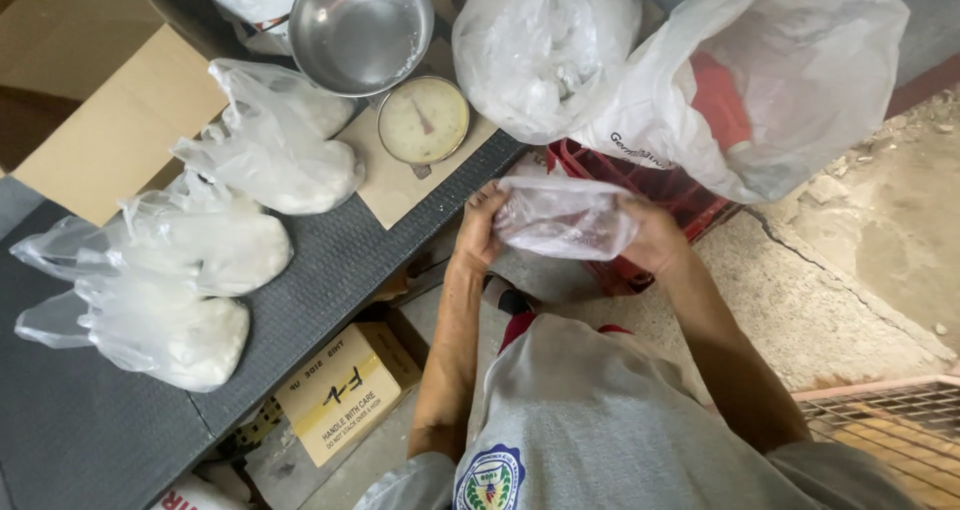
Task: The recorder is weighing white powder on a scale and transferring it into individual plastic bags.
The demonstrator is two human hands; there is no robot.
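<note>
We see the left hand [478, 232] and right hand [652, 238] gripping opposite ends of a small clear plastic bag [563, 217], its long axis running hand to hand, just below the dial scale [423, 120] and against the red crate [640, 185].

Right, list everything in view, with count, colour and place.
small plastic bag: one, clear, between both hands
filled plastic bags: four, clear with white contents, on dark bench
metal bowl: one, silver, top
dial scale: one, pale face, below bowl
large plastic bags: two, whitish, top right
crate: one, red, under large bags
cardboard box: one, tan, under bench
left hand: gripping small bag
right hand: gripping small bag
</note>
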